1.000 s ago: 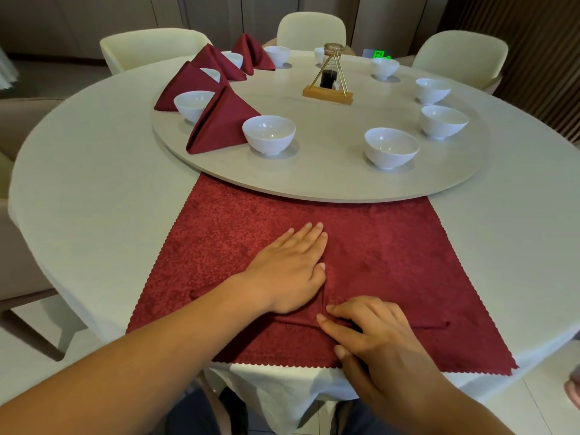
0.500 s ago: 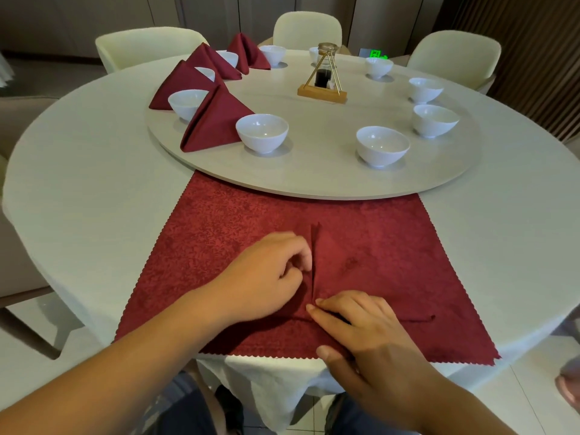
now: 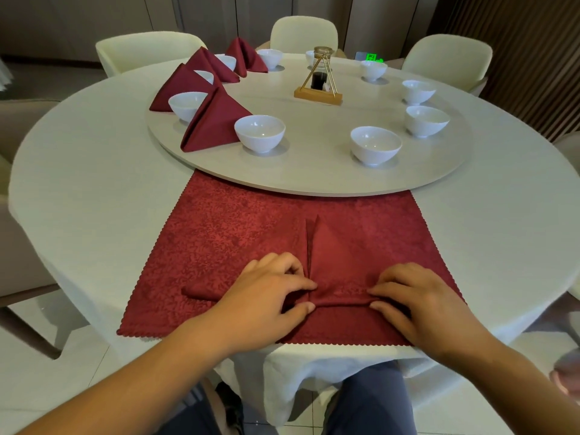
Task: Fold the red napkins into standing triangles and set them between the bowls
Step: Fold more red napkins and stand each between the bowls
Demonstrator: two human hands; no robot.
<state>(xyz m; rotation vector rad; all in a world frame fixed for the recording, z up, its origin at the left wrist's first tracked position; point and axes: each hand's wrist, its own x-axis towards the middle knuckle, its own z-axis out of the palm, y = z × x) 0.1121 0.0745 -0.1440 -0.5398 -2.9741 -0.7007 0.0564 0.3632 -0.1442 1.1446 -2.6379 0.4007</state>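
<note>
On the red cloth at the table's near edge, the left hand and right hand each pinch a half-folded napkin along its base. Four triangles already stand between bowls at left; the gaps at right are unfilled.

The far edge of the red cloth runs hidden under the turntable. The left hand and right hand cover the near corners of the folded napkin they pinch. Two far-left bowls sit half behind standing napkins. The far green display is too small to read. A blurred shape at the near right is cut off.
</note>
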